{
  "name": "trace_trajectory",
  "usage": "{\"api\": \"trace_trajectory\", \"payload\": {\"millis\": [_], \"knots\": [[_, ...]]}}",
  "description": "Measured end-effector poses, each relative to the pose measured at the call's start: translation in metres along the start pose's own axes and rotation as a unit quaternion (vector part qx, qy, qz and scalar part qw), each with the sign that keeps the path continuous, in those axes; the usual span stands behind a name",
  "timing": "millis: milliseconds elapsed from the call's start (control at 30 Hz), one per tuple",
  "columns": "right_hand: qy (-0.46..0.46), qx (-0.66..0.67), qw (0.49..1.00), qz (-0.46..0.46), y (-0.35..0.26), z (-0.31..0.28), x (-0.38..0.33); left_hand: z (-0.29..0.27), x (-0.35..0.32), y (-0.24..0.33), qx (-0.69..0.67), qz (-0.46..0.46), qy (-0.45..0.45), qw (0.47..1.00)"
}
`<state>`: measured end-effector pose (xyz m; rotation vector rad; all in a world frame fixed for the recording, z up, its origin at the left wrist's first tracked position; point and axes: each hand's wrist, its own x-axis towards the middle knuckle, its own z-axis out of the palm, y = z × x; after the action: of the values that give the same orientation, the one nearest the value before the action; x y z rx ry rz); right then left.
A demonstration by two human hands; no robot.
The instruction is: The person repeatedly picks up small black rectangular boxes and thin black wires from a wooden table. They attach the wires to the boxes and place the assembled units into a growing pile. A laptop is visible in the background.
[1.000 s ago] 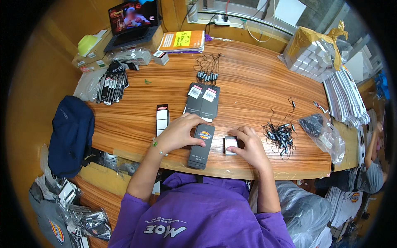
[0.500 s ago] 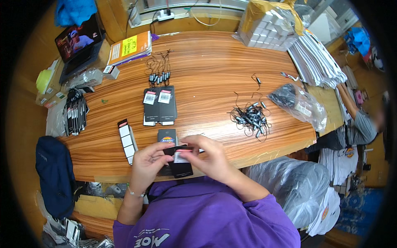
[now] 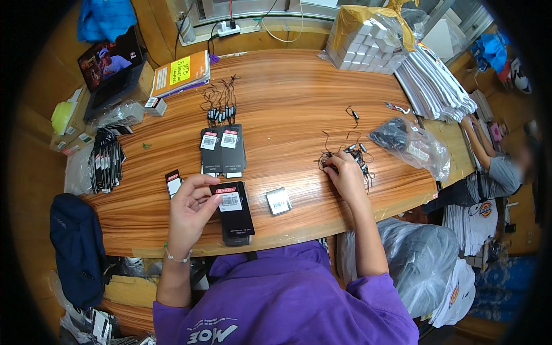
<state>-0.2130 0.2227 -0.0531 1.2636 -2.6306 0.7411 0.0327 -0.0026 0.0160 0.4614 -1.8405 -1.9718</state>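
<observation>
My left hand (image 3: 194, 207) pinches a black hang tag (image 3: 237, 217) by its upper left edge, thumb in front. The tag bears a white barcode sticker under a red strip and lies over a dark stack of tags (image 3: 237, 240) at the table's near edge. My right hand (image 3: 345, 178) reaches to the right into a tangled pile of black tag strings (image 3: 361, 156) with small dark-and-silver locks. Its thumb and fingers close on a string at the pile's left side; the fingertips are partly hidden. Between the hands lies a small stack of white barcode stickers (image 3: 278, 202).
Stickered tags (image 3: 223, 158) lie in two columns, with strings (image 3: 221, 112) above them. A sticker strip (image 3: 173, 183) is beside my left hand. At right are a clear bag (image 3: 411, 146), snips (image 3: 397, 107) and folded white garments (image 3: 434, 83). Another person (image 3: 497, 178) stands at far right.
My right hand has left the tag and moved right to the string pile. The left hand keeps the tag, now turned flat with its sticker fully showing.
</observation>
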Motion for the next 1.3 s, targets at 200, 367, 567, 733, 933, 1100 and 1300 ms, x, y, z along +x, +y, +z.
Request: {"api": "trace_trajectory", "payload": {"millis": [200, 367, 567, 733, 933, 1100, 1300], "knots": [[0.009, 0.184, 0.976, 0.113, 0.014, -0.009, 0.008, 0.004, 0.003, -0.004, -0.029, -0.029, -0.023, 0.999], [0.046, 0.354, 0.919, 0.17, 0.026, -0.013, 0.011, 0.01, 0.004, -0.004, -0.022, -0.048, -0.044, 0.998], [0.038, 0.53, 0.816, 0.226, 0.029, -0.028, 0.016, 0.017, 0.007, 0.0, -0.004, -0.056, -0.046, 0.997], [0.053, 0.505, 0.832, 0.223, 0.027, -0.031, 0.015, 0.018, 0.003, 0.0, 0.005, -0.04, -0.038, 0.998], [0.037, 0.559, 0.807, 0.186, 0.03, -0.034, 0.016, 0.022, -0.002, 0.002, 0.0, -0.044, -0.015, 0.999], [0.025, 0.576, 0.799, 0.17, 0.03, -0.037, 0.021, 0.026, -0.009, 0.007, 0.013, -0.068, -0.063, 0.996], [-0.014, 0.546, 0.818, 0.182, 0.035, -0.039, 0.02, 0.027, -0.015, 0.004, 0.012, -0.058, -0.057, 0.997]]}}
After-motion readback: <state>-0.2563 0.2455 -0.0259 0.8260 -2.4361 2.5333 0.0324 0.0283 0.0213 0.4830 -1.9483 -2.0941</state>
